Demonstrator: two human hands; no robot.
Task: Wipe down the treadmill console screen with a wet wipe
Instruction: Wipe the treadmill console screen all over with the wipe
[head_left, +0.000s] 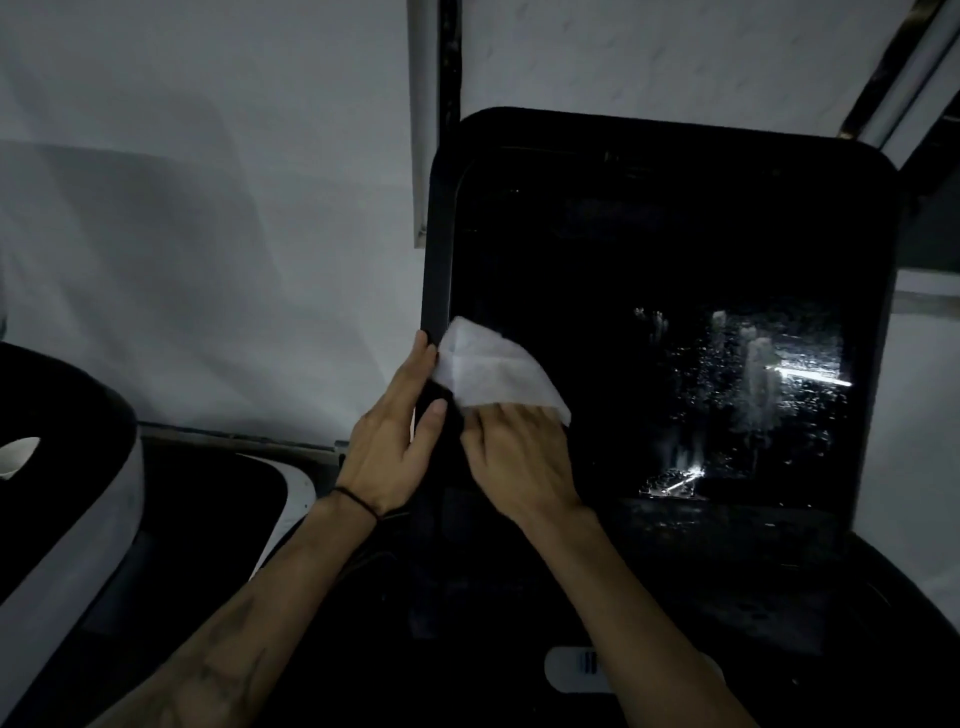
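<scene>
The treadmill console screen is a large black glossy panel with rounded corners, filling the right half of the view. A white wet wipe lies flat against its lower left area. My right hand presses the wipe's lower edge to the glass with its fingers on the wipe. My left hand grips the screen's left edge, thumb on the front, fingers wrapped around the frame. Wet streaks and droplets glint on the right part of the screen.
Below the screen runs the dark console deck with a pale oval button. At the left stands another black and white machine. A pale wall is behind, with a vertical metal strip above the screen.
</scene>
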